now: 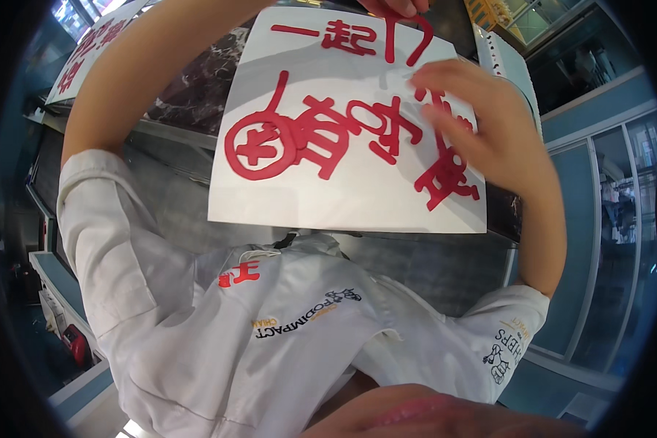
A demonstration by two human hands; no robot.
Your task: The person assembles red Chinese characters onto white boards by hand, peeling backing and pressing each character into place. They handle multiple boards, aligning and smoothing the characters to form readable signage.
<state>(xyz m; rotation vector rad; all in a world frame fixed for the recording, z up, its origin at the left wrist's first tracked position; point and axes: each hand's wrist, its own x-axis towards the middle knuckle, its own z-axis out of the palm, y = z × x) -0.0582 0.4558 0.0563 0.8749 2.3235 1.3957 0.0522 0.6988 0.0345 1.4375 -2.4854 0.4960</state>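
Note:
A white paper sheet (343,197) painted with large red brush characters is held up in front of my chest, over a dark counter. My right hand (482,124) lies on the sheet's right side with its fingers spread across the red strokes, gripping that edge. Only the fingertips of my left hand (396,6) show, pinching the sheet's top edge; my bare left forearm (124,80) reaches up along the left. My white jacket (270,343) fills the lower part of the view.
A dark marbled counter top (190,87) lies under the sheet. A second white sheet with red characters (87,51) is at the upper left. Glass panels in blue frames (606,241) stand on the right. A small red object (73,343) sits low on the left.

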